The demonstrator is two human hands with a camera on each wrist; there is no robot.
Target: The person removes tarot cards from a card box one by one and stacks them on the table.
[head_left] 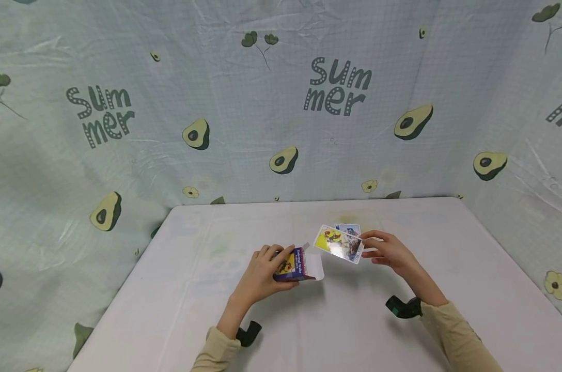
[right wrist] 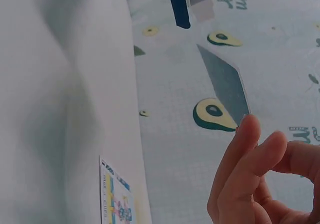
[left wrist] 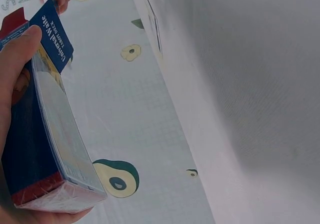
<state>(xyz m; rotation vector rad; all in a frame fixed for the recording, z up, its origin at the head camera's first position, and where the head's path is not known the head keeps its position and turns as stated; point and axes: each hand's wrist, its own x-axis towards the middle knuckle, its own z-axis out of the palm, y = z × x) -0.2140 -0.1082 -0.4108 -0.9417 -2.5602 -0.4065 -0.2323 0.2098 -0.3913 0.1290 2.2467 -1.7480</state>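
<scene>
In the head view my left hand (head_left: 262, 276) grips a purple and yellow tarot deck box (head_left: 287, 265) above the table, its white flap open toward the right. The left wrist view shows the box's blue side (left wrist: 25, 144) and a flap printed "Universal Waite Tarot Deck" (left wrist: 52, 36). My right hand (head_left: 390, 251) pinches a tarot card (head_left: 339, 244) by its right end, just right of the open flap, apart from the box. Its yellow picture faces the head camera. Behind it, partly hidden, more cards (head_left: 350, 229) lie on the table; one picture card (right wrist: 117, 199) shows in the right wrist view.
A white-covered table (head_left: 206, 310) spreads under both hands. Behind it hangs a pale cloth (head_left: 234, 103) with avocados and "summer" lettering. Black wrist cameras (head_left: 404, 307) sit below each wrist, close above the table.
</scene>
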